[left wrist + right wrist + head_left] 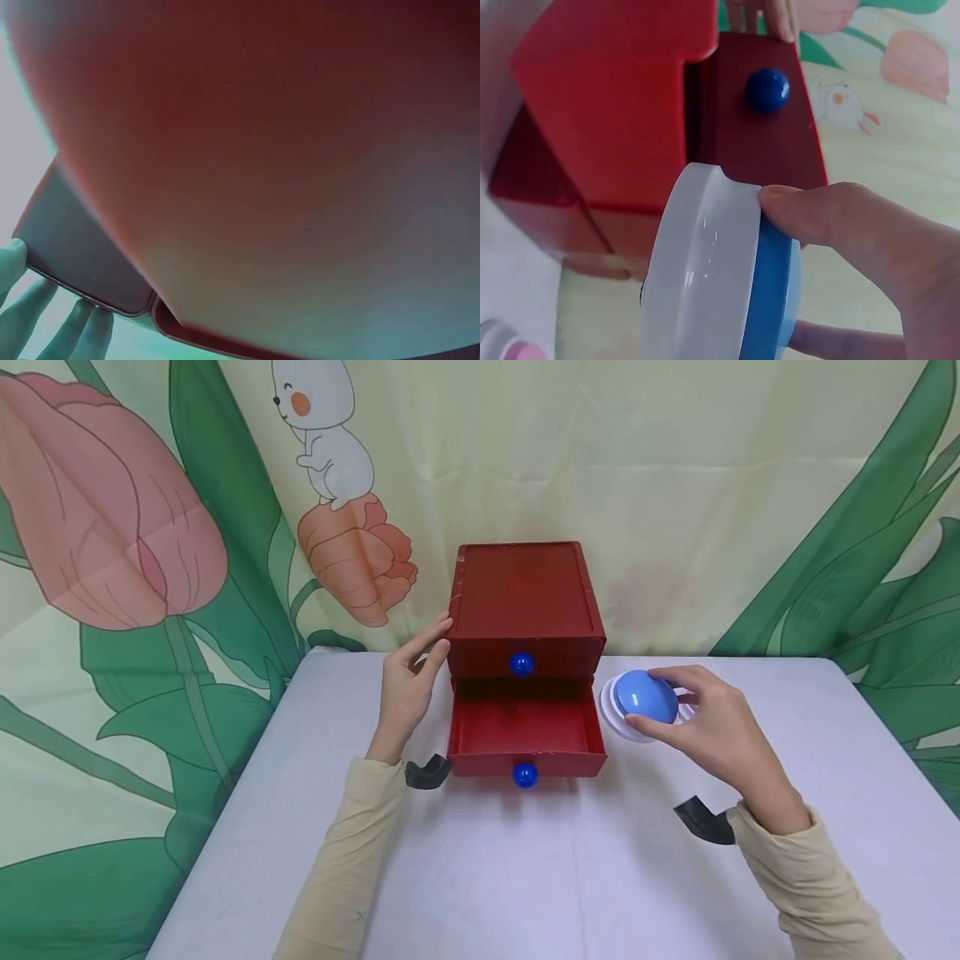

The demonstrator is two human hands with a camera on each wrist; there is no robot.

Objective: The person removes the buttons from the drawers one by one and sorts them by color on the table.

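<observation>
A small red cabinet [525, 593] with two drawers stands at the table's back. Its lower drawer [525, 766] is pulled out, and nothing shows inside; the upper drawer [480, 657] is closed. My left hand [405, 685] touches the cabinet's left side with extended fingers, which the left wrist view shows against the side panel [82, 247]. Right of the cabinet, my right hand [712, 718] pinches a round push button [645, 697] between thumb and fingers. It has a blue dome and a white base [697, 262], and appears tilted and raised off the table.
Each drawer front carries a round blue knob [522, 664]. Behind the right hand, partly hidden, is a white and pink round object [525, 350] on the white table [540, 877]. A printed curtain [660, 510] hangs along the back. A blurred reddish surface fills most of the left wrist view.
</observation>
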